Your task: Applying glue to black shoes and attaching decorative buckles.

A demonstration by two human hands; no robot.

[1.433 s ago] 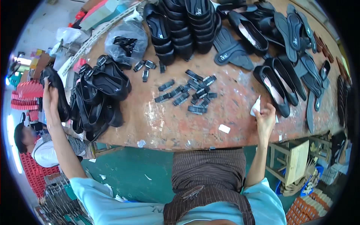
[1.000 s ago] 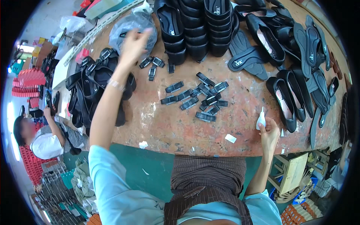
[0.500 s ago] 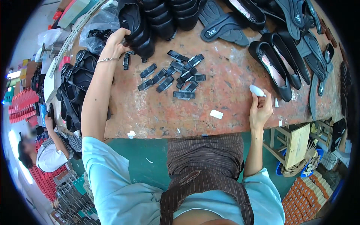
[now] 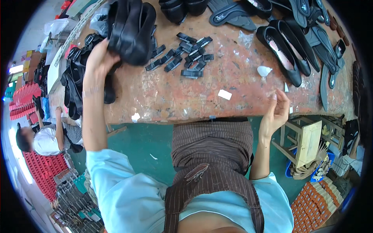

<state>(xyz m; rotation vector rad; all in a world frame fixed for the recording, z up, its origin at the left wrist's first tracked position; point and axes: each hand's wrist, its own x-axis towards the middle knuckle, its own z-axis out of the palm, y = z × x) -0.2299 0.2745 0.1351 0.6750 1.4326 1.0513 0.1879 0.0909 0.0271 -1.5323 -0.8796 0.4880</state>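
My left hand [image 4: 98, 64] grips a nested bunch of black shoes [image 4: 134, 37], lifted over the left part of the worktable. My right hand [image 4: 276, 112] is above the table's front edge, fingers loosely apart and holding nothing. Beyond it lies a small white rounded piece [image 4: 264, 71]. In the middle, several short black strap pieces [image 4: 194, 52], some with shiny trim, form a loose heap. A small white paper slip [image 4: 224, 94] lies nearer to me. At the right stand black pumps [image 4: 283, 56] with pale insoles.
More black shoes [image 4: 175, 11] stand at the far edge. Grey insoles [image 4: 233, 17] are spread at the far right. Black strappy shoes [image 4: 74, 83] pile up at the table's left. A wooden stool [image 4: 309, 145] stands on the right; another person [image 4: 46, 139] is at the left.
My left hand has raised the bunch of shoes from the far stacks and drawn it toward me and left. My right hand has let go of the white piece, which now rests on the table.
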